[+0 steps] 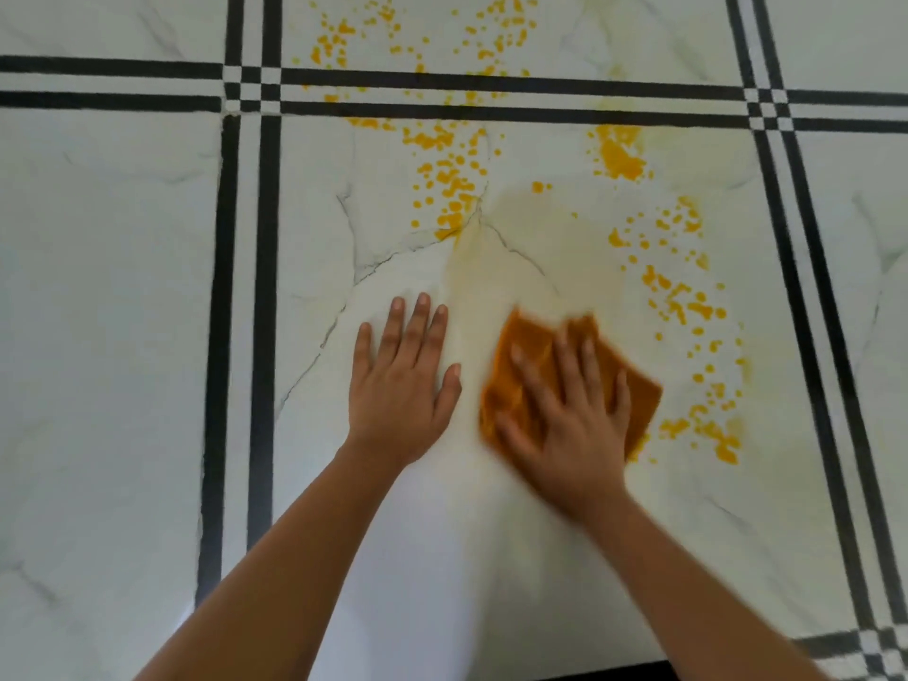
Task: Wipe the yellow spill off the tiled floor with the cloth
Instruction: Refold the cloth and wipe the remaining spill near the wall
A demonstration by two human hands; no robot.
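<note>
An orange cloth (535, 336) lies flat on the white tiled floor (123, 287), and my right hand (565, 415) presses down on it with fingers spread; the hand and cloth are motion-blurred. My left hand (403, 380) rests flat on the bare tile just left of the cloth, fingers apart, holding nothing. The yellow spill (447, 174) shows as droplets above my left hand, more droplets (688, 297) to the right of the cloth, and a patch (619, 154) farther up. A pale yellowish smear (530, 248) covers the tile right above the cloth.
Black double lines (250, 287) border the tile at left, right (806, 287) and across the top (491, 95). More yellow drops (339, 36) lie on the far tile beyond the top lines. Thin grey veins cross the tile.
</note>
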